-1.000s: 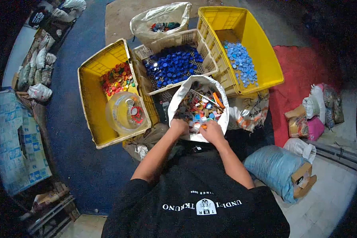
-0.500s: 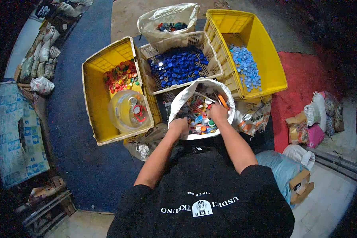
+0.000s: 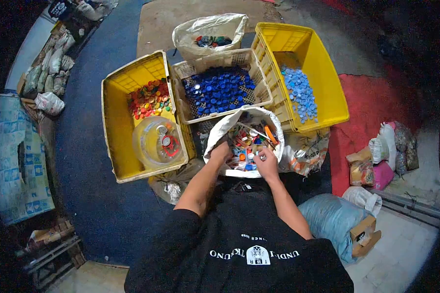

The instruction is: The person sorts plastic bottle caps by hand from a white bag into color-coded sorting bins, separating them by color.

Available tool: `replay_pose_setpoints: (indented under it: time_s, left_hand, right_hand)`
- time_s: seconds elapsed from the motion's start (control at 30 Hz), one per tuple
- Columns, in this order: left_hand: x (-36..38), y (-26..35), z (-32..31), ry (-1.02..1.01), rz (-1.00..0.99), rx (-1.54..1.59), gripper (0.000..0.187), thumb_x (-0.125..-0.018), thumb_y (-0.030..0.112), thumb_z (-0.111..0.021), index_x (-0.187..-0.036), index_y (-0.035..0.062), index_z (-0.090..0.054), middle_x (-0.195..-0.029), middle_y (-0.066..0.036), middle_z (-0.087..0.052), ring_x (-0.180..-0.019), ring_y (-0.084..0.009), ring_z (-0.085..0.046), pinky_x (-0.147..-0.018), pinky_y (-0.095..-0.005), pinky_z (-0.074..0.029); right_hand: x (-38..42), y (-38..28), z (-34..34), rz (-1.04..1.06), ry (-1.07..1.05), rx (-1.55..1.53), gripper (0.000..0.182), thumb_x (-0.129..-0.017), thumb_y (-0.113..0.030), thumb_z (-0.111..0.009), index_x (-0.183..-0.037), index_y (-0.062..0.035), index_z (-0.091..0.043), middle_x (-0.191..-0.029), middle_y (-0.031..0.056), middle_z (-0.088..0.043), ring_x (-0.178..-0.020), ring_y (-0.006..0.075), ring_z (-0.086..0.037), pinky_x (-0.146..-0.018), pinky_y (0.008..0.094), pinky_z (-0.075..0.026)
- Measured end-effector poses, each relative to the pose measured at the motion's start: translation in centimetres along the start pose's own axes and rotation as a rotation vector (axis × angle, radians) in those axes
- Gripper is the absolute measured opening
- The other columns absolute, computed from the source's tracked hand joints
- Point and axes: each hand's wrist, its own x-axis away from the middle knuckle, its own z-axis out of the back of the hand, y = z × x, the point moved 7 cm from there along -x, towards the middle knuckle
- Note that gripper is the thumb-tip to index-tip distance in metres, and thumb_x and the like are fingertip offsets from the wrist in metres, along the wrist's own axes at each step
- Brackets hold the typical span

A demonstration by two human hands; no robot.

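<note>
A white sack (image 3: 219,133) with a rolled-down rim stands in front of me, holding mixed plastic caps (image 3: 242,157) and other small plastic pieces. My left hand (image 3: 221,153) reaches over its left side, its fingers down inside and hidden. Over the front right of the sack, my right hand (image 3: 267,164) is closed, fingertips pinched together. Something small and pale may be between them, too small to name. An orange piece (image 3: 270,134) lies near the sack's right rim.
Behind the sack is a white crate (image 3: 181,73) of dark blue caps. A yellow bin (image 3: 113,112) on the left holds red caps and a clear round container (image 3: 146,141). Another yellow bin (image 3: 327,88) on the right holds light blue caps. A white bag (image 3: 186,36) stands at the back.
My right hand has drawn back toward me, from deep among the caps to the sack's front right. My left hand stays at the left side. The whole view has shifted slightly.
</note>
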Motion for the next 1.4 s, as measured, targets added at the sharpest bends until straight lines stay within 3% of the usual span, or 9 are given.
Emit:
replay_pose_setpoints:
  time_s: [0.1,0.3,0.5,0.77,0.93,1.07,1.13,1.2,1.4]
  left_hand:
    - [1.4,0.4,3.9,0.018,0.297,0.203,0.038,-0.086,0.03,-0.053,-0.11,0.0006,-0.056,-0.101,-0.024,-0.064,-0.096,-0.0409,-0.062,-0.084,-0.0475,-0.049]
    - [2.4,0.4,4.1,-0.02,0.46,0.339,0.046,-0.087,0.032,-0.057,-0.122,0.0028,-0.054,-0.112,-0.024,-0.061,-0.107,-0.0376,-0.058,-0.092,-0.0445,-0.045]
    - [4.8,5.6,9.6,0.27,0.251,0.428,0.029,-0.081,0.027,-0.065,-0.098,0.0039,-0.061,-0.098,-0.018,-0.062,-0.089,-0.0344,-0.061,-0.078,-0.0436,-0.048]
    - [7.6,10.0,12.4,0.413,0.03,0.582,0.028,-0.076,0.027,-0.071,-0.092,0.0052,-0.064,-0.092,-0.012,-0.059,-0.082,-0.0292,-0.061,-0.072,-0.0375,-0.049]
    - [9.0,8.9,12.6,0.385,0.06,0.561,0.025,-0.078,0.024,-0.07,-0.092,0.0037,-0.066,-0.092,-0.013,-0.061,-0.085,-0.0283,-0.063,-0.074,-0.0356,-0.05]
    - [9.0,5.1,10.9,0.385,0.22,0.77,0.021,-0.078,0.018,-0.072,-0.089,0.0029,-0.064,-0.084,-0.012,-0.062,-0.078,-0.0244,-0.063,-0.07,-0.0329,-0.05]
    - [9.2,3.8,10.3,0.389,0.25,0.718,0.023,-0.078,0.021,-0.07,-0.094,0.0045,-0.064,-0.089,-0.012,-0.063,-0.079,-0.0266,-0.064,-0.071,-0.0363,-0.052]
    - [8.5,4.7,9.2,0.197,0.105,0.105,0.027,-0.079,0.026,-0.067,-0.097,0.0061,-0.064,-0.095,-0.014,-0.065,-0.083,-0.0289,-0.066,-0.073,-0.0399,-0.053]
    - [6.0,6.2,6.1,-0.185,0.171,-0.146,0.033,-0.08,0.034,-0.063,-0.108,0.0162,-0.065,-0.099,-0.012,-0.063,-0.092,-0.0308,-0.064,-0.074,-0.045,-0.054]
  right_hand:
    - [1.9,2.6,-0.8,-0.309,-0.08,-0.314,0.011,-0.08,-0.007,-0.066,-0.078,0.0007,-0.058,-0.089,0.01,-0.068,-0.073,0.0099,-0.06,-0.067,0.0261,-0.048]
    - [1.6,2.5,-0.7,-0.358,-0.074,-0.559,0.011,-0.078,-0.003,-0.066,-0.086,0.0,-0.057,-0.088,0.0075,-0.062,-0.076,0.0128,-0.06,-0.069,0.0276,-0.049]
    - [0.8,3.4,-2.9,-0.717,-0.181,-1.016,0.021,-0.081,-0.017,-0.043,-0.084,-0.0023,-0.058,-0.074,0.0057,-0.052,-0.055,0.0145,-0.043,-0.053,0.0263,-0.038]
    - [0.8,0.2,-6.0,-1.008,-0.488,-1.202,0.043,-0.095,-0.049,-0.046,-0.094,-0.0093,-0.064,-0.083,0.0005,-0.056,-0.063,0.0117,-0.043,-0.059,0.0258,-0.041]
    - [1.3,0.1,-6.5,-0.857,-0.654,-1.069,0.028,-0.097,-0.034,-0.05,-0.098,-0.0084,-0.062,-0.075,0.0008,-0.054,-0.064,0.0107,-0.047,-0.058,0.0265,-0.04]
    - [0.1,3.5,-5.3,-0.764,-0.427,-0.874,0.025,-0.094,-0.03,-0.057,-0.094,-0.0071,-0.065,-0.074,0.0027,-0.056,-0.066,0.0138,-0.051,-0.062,0.0295,-0.043]
    - [-2.1,1.9,-0.7,-0.156,-0.049,-0.15,0.026,-0.089,-0.029,-0.063,-0.089,-0.0036,-0.067,-0.08,0.0085,-0.063,-0.071,0.0214,-0.058,-0.069,0.0337,-0.048]
    - [-2.6,2.6,0.0,-0.207,-0.11,-0.081,0.026,-0.083,-0.028,-0.068,-0.087,-0.0017,-0.068,-0.086,0.0144,-0.064,-0.08,0.027,-0.062,-0.075,0.0362,-0.049]
    - [-2.7,1.5,1.7,-0.189,-0.003,-0.036,0.028,-0.085,-0.028,-0.066,-0.089,-0.0007,-0.068,-0.087,0.0154,-0.065,-0.082,0.026,-0.063,-0.075,0.0359,-0.048]
